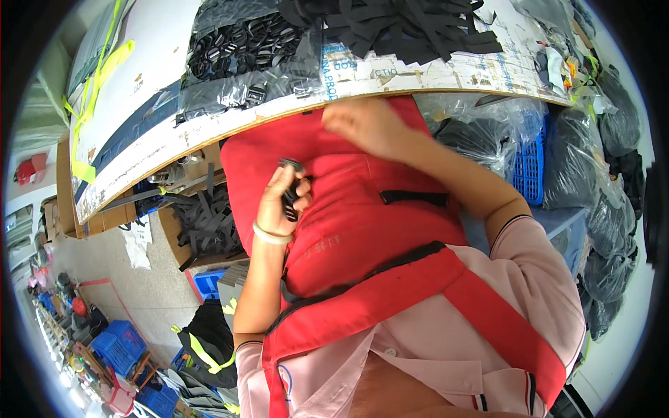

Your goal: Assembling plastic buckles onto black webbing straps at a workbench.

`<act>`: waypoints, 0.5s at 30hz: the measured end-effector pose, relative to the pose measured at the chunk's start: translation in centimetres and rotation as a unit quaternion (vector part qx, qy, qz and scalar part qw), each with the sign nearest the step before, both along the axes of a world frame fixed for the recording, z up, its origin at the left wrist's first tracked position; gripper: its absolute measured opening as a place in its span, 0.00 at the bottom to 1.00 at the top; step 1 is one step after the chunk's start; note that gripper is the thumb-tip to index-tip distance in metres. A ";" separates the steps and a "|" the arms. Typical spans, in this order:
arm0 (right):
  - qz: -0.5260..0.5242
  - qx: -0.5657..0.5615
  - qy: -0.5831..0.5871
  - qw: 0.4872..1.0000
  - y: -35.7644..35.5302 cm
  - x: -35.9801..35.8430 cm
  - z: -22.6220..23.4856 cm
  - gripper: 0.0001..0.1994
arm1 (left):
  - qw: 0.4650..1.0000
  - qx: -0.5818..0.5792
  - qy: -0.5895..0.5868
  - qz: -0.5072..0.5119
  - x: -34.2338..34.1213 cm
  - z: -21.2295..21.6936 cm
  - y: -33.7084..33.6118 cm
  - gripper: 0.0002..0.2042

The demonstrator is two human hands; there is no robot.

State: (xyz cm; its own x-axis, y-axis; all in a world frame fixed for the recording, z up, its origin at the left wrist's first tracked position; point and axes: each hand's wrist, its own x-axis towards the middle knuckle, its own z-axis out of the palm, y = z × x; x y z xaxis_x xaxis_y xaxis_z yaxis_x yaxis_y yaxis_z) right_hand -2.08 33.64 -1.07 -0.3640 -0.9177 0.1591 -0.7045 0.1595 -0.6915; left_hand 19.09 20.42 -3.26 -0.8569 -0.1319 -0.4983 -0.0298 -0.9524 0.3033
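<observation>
My left hand (280, 198) is closed around a small black piece that looks like a plastic buckle (291, 207), held upright over the red apron (348, 230). The fingers cover part of it. Just under the table's front edge, my right hand (369, 127) is bent inward over the upper apron, blurred by motion. Its fingers point left, and whether they hold anything is not visible. Beyond the edge, a clear plastic bag of many black buckles (240, 52) lies opened on the white table (411, 76). Beside it is a heap of black webbing straps (411, 28).
Yellow-green strap (97, 76) lies across the table's left end. Below the table, a cardboard box (174, 233) holds dark straps. To the right are a blue crate (529, 164) and several bulging plastic bags (575, 160). Further blue crates (118, 345) stand on the floor at left.
</observation>
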 end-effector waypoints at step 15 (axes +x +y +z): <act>-0.089 -0.067 0.409 0.906 -0.9 -10.2 1.3 0.18 | 0.998 0.032 -0.034 0.037 0.1 1.2 -0.2 0.12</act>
